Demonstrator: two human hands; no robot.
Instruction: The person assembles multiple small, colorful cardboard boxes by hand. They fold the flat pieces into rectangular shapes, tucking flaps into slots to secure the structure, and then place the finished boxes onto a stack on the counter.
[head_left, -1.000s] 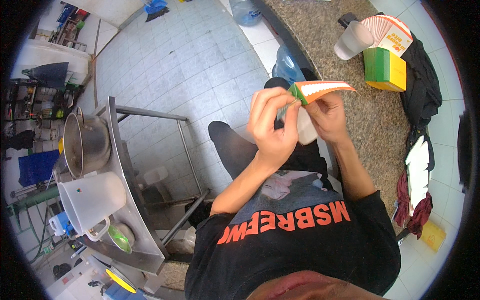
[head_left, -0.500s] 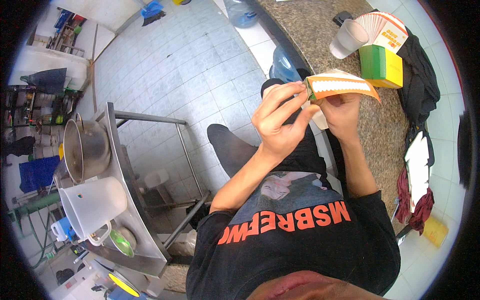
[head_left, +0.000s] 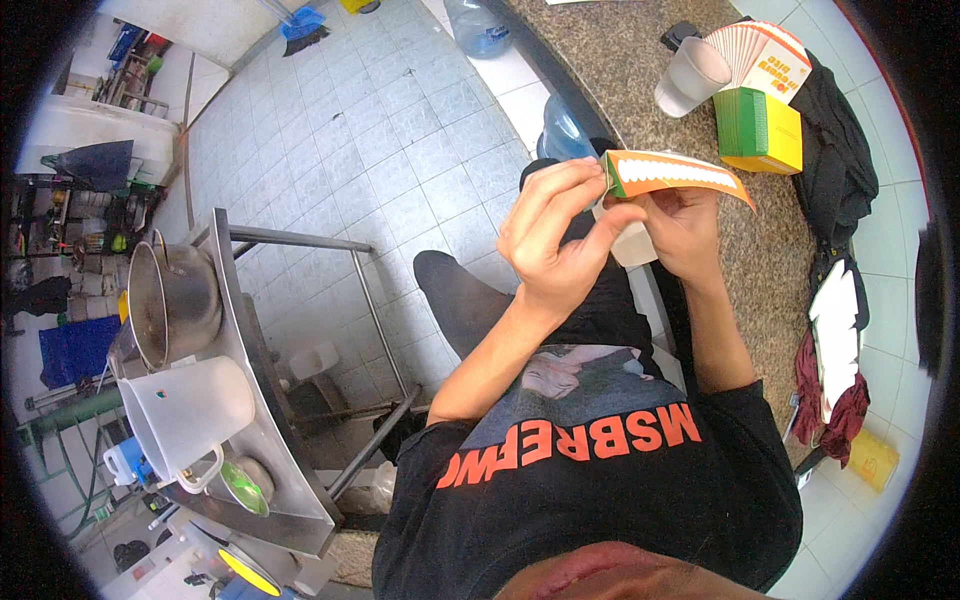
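Both of my hands hold a flat orange and white paper sleeve (head_left: 680, 173) with a green edge, over the rim of the speckled stone counter (head_left: 640, 60). My left hand (head_left: 560, 235) pinches its left end between thumb and fingers. My right hand (head_left: 680, 230) grips it from underneath and also holds a small frosted plastic cup (head_left: 632, 243) against the palm. A stack of the same sleeves (head_left: 755, 50) stands fanned at the back of the counter, next to a green and yellow box (head_left: 757, 130).
A frosted cup (head_left: 690, 75) stands by the sleeve stack. Black cloth (head_left: 840, 170) and a red cloth (head_left: 825, 395) lie on the counter's right. On the left, a metal table (head_left: 270, 400) carries a steel pot (head_left: 170, 300) and a white jug (head_left: 190, 410). Water bottles (head_left: 565, 130) stand on the tiled floor.
The paper sleeve has been turned and lowered slightly toward me, and my left fingers have shifted along its left end. My right hand stays under it.
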